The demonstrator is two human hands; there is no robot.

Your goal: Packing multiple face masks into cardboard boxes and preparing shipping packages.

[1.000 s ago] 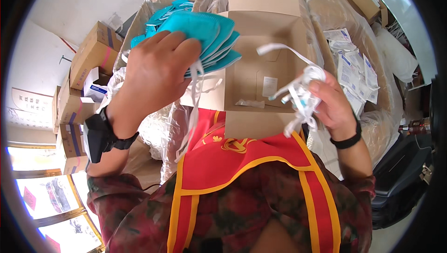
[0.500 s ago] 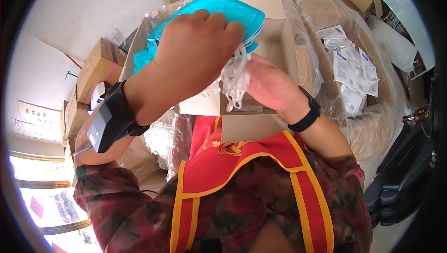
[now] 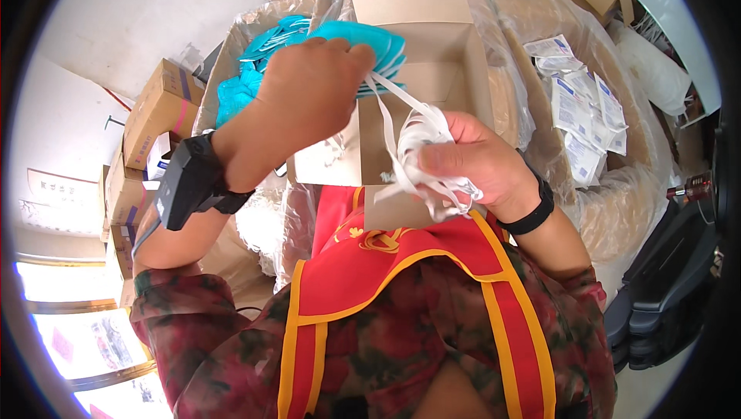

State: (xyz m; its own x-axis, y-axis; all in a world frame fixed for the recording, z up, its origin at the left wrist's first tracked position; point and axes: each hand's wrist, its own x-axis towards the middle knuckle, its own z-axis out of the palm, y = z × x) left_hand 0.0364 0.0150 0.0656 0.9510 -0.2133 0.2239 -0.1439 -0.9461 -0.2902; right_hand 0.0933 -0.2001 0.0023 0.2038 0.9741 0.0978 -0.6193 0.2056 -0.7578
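A stack of teal face masks [image 3: 384, 42] is gripped in my left hand [image 3: 315, 79], its fingers closed over the near edge. White elastic straps [image 3: 421, 137] trail from the masks to my right hand [image 3: 482, 158], which is closed around the bunched bands with the thumb on top. Both hands are above an open cardboard box [image 3: 444, 79], whose flaps are folded outward. More teal masks [image 3: 239, 91] lie in a plastic-lined carton to the left of the box.
Right of the box, a large plastic-lined carton [image 3: 617, 207] holds several white printed packets [image 3: 579, 114]. Stacked brown cartons [image 3: 160, 110] stand at the left by the wall. A black chair [image 3: 664, 288] is at the right edge.
My left hand has moved slightly left and down with the masks. My right hand has come nearer and right, now closed on the straps, which are drawn out between the hands.
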